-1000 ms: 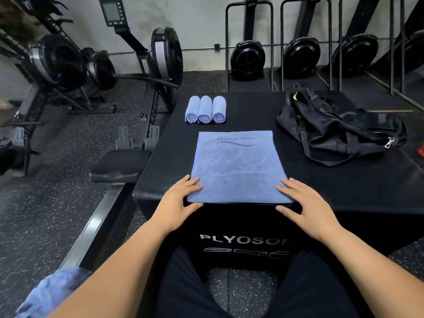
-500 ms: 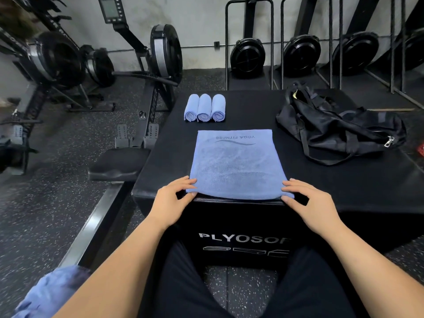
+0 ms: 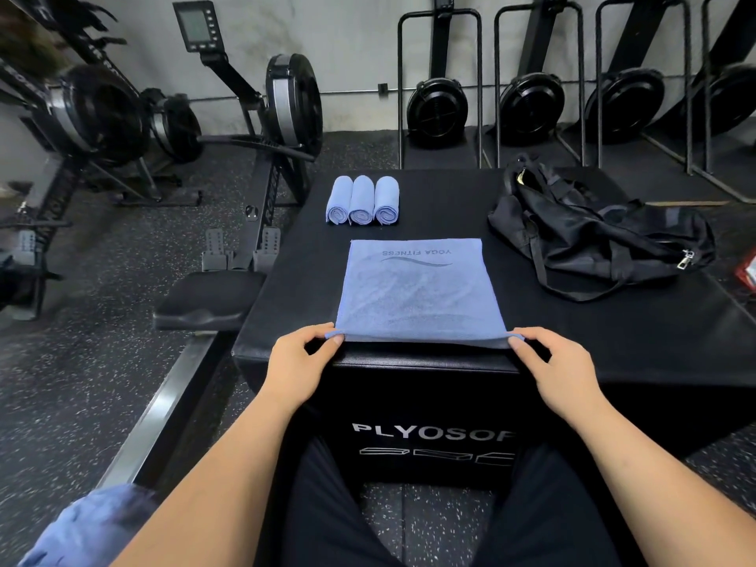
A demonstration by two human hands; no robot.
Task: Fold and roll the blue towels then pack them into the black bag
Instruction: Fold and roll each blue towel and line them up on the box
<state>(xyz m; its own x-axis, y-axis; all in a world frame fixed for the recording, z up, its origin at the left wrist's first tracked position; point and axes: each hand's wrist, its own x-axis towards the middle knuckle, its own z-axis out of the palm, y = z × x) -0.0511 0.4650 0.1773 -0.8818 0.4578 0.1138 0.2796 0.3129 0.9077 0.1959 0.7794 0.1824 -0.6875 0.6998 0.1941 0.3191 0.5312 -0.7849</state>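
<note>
A folded blue towel (image 3: 417,292) printed "YOGA FITNESS" lies flat on the black plyo box (image 3: 613,341), reaching its near edge. My left hand (image 3: 300,358) pinches the towel's near left corner. My right hand (image 3: 552,362) pinches the near right corner. Both corners are lifted slightly off the box. Three rolled blue towels (image 3: 362,200) lie side by side at the far left of the box top. The black bag (image 3: 601,235) slumps at the far right, its opening facing the wall.
A rowing machine (image 3: 262,157) and its seat (image 3: 208,298) stand close to the box's left side. More blue cloth (image 3: 86,525) lies at the lower left. Upright rowers (image 3: 532,104) line the back wall. A red item (image 3: 748,272) shows at the right edge.
Both hands went from resting flat beside the towel's near edge to pinching its two near corners, and that edge has lifted slightly.
</note>
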